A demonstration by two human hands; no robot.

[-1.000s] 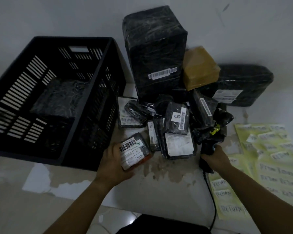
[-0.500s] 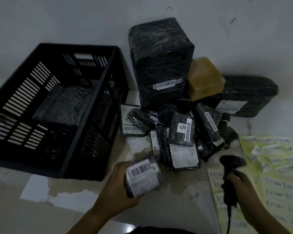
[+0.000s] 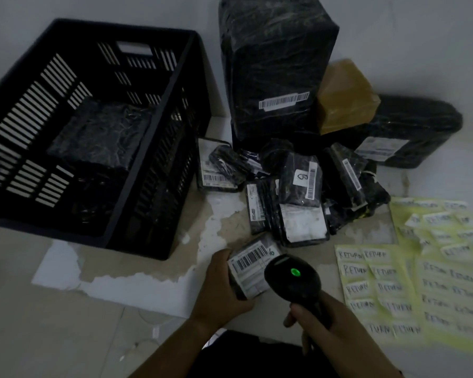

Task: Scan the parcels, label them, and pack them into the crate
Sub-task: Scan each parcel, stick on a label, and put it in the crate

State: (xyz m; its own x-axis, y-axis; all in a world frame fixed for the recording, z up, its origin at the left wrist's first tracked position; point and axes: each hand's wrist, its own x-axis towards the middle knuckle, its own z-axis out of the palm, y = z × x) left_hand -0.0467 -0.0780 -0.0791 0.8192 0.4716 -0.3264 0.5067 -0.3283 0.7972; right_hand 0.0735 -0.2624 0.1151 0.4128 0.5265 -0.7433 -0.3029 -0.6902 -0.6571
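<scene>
My left hand (image 3: 221, 290) grips a small black parcel (image 3: 253, 266) with a white barcode label facing up, low in the middle of the view. My right hand (image 3: 316, 324) holds a black handheld scanner (image 3: 292, 279) by its handle; its head hangs just right of the parcel's label and a green light glows on top. The black slatted crate (image 3: 137, 148) stands at the left with a black-wrapped parcel (image 3: 101, 135) inside. A heap of small black parcels (image 3: 298, 195) lies beyond my hands. Yellow sheets of "RETURN" labels (image 3: 410, 279) lie on the right.
A tall black-wrapped box (image 3: 276, 64) stands against the wall, with a brown box (image 3: 344, 96) and a flat black package (image 3: 410, 132) to its right. The floor surface is pale with peeled patches. A dark object sits at the bottom edge between my arms.
My right hand has brought the scanner leftward over to the parcel, and its green light now shows. My left hand still holds the parcel, label up, slightly nearer the scanner.
</scene>
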